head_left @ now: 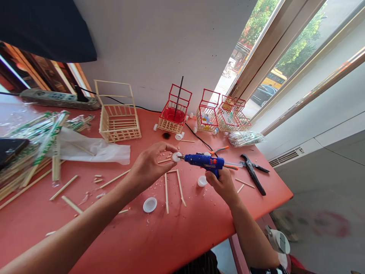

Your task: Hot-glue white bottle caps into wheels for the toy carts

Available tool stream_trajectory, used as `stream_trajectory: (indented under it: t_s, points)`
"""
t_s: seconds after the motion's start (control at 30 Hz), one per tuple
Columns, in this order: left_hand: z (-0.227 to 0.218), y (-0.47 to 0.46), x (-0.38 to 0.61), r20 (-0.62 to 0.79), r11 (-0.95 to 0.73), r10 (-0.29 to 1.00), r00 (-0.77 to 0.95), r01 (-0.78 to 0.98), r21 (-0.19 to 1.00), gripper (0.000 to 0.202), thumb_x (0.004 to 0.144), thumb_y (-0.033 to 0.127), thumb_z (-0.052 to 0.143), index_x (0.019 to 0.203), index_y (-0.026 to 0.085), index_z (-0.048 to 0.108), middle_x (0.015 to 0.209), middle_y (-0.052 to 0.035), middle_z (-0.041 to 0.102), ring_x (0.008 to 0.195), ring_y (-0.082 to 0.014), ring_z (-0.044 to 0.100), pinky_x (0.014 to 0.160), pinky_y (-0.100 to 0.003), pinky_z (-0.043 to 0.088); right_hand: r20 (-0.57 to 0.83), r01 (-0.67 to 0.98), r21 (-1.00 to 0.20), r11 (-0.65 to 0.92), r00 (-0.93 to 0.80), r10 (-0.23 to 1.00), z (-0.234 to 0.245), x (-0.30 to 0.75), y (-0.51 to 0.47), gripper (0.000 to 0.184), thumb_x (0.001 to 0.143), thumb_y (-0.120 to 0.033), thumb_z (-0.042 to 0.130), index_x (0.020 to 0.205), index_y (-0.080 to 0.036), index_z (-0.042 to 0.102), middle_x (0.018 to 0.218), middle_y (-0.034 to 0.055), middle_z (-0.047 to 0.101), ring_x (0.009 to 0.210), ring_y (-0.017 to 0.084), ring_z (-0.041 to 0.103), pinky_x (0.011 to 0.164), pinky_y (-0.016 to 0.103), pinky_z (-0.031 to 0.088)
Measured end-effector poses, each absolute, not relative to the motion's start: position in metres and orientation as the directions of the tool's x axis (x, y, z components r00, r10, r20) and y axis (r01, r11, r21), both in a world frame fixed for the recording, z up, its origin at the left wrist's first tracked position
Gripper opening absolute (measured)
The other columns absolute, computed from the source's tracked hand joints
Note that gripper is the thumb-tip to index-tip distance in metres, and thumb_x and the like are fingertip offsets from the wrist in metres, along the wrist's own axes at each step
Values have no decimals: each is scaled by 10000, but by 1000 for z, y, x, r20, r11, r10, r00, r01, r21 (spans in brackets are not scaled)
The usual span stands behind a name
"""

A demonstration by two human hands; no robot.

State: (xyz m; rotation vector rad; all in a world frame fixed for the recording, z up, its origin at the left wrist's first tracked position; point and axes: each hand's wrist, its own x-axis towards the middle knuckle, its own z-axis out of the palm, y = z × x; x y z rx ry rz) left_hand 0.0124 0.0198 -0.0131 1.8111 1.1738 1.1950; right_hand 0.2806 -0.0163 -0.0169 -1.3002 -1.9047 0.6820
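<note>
My left hand (155, 161) pinches a small white plastic cap (176, 156) between thumb and fingers. In my right hand (221, 182) is a blue glue gun (205, 161), a clear glue stick coming out of its back end. The gun's nozzle points left and meets the cap, or is very close to it. Below the hands lies a U-shaped frame of wooden sticks (172, 171). A white lid (149, 205) rests flat near it, and a small white cup (202, 181) stands by my right hand.
Along the wall stand a plain stick cart (119, 121) and several red-trimmed ones, including a cart with a red dish (173, 114). Black cutters (253, 171) lie at the right, near a bag of glue sticks (245, 139). Wrapped chopsticks (51, 140) and a power strip (59, 99) are left.
</note>
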Motion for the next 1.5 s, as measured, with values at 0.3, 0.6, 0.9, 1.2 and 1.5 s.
stream_trajectory:
  t_s: [0.3,0.6,0.9,1.2,1.5]
  points:
    - [-24,27,11,270,-290,957,108,269,918,306,760,430,756,987,227,721,1083,-79,806,1081,-313,731,1027,-471,514,247,492,-800,345,-254,935,-18,279,-19,502,982,-621,598,703,-205,566,551,-32,433,515,128,375,496,281,272]
    - [-25,28,7,342,-366,931,131,295,883,333,800,422,738,1072,231,761,1156,-80,790,1130,-293,716,1045,-433,523,225,-191,-960,204,-98,969,-1,277,-15,640,859,-802,671,692,-230,438,616,-85,309,438,71,191,420,245,153]
    - [-21,26,7,310,-322,947,90,305,896,303,797,460,754,1013,250,732,1092,-58,797,1074,-286,713,1003,-413,530,146,-143,-979,144,-2,989,5,280,-11,698,780,-899,643,699,-248,403,607,-90,270,444,87,161,404,242,152]
    - [-23,31,2,99,-100,981,167,2,995,436,700,498,898,1011,231,750,1036,-54,787,1006,-262,721,991,-421,535,250,22,-967,256,-150,957,-9,277,-17,621,948,-755,594,669,-228,422,631,-60,358,472,86,324,474,276,251]
    - [-30,28,-1,39,70,950,311,-330,942,393,694,355,936,1050,271,791,1094,-63,804,1048,-258,735,984,-397,556,243,160,-944,288,-253,936,-10,273,-22,609,959,-738,580,653,-231,432,561,-52,378,465,99,366,467,275,270]
